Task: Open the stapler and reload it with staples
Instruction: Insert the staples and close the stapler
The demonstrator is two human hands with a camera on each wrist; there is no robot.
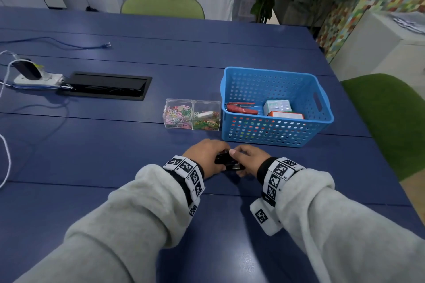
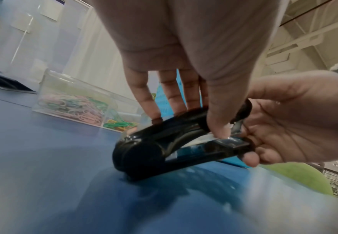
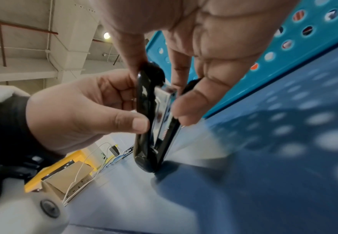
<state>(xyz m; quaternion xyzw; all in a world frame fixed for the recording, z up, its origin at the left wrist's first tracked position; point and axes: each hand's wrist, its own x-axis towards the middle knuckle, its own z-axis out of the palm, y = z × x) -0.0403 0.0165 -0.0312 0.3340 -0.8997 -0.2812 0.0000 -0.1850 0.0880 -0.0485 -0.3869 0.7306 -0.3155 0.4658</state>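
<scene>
A glossy black stapler (image 1: 227, 161) sits between both hands near the table's front, its hinge end (image 3: 147, 164) touching the blue table. The top cover (image 3: 144, 110) stands slightly apart from the base, and the metal magazine shows in the gap. My left hand (image 1: 205, 156) grips the cover from above, thumb (image 2: 218, 125) on its side. My right hand (image 1: 247, 157) pinches the front end between finger and thumb (image 3: 192, 102). In the blue basket (image 1: 276, 138) lie a red stapler (image 1: 241, 108) and two small boxes (image 1: 277, 105); I cannot read their labels.
Two clear boxes of coloured paper clips (image 1: 192, 114) stand just left of the basket, behind my hands. A black cable hatch (image 1: 105, 86), a power strip (image 1: 36, 77) and loose cables lie at the far left. Green chairs (image 1: 391, 122) stand at the right and far side.
</scene>
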